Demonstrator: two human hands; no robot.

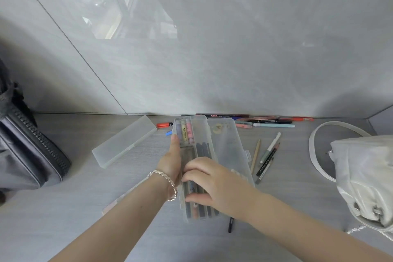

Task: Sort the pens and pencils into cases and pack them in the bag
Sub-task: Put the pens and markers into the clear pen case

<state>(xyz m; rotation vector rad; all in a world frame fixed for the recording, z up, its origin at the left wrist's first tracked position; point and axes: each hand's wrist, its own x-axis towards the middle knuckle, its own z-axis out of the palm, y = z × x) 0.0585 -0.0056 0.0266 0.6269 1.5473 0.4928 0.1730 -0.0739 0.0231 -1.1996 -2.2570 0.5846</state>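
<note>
Pen case (223, 147) runs lengthwise away from me; my left hand (172, 164) grips its left edge, right hand (212, 185) covers its pens (201, 151), grip unclear.

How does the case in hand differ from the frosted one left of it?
The held case is open; the frosted case is shut. Pens show inside the held case; the frosted case's contents are unclear. The left hand grips the held case; the frosted case lies untouched. Both are translucent plastic.
</note>
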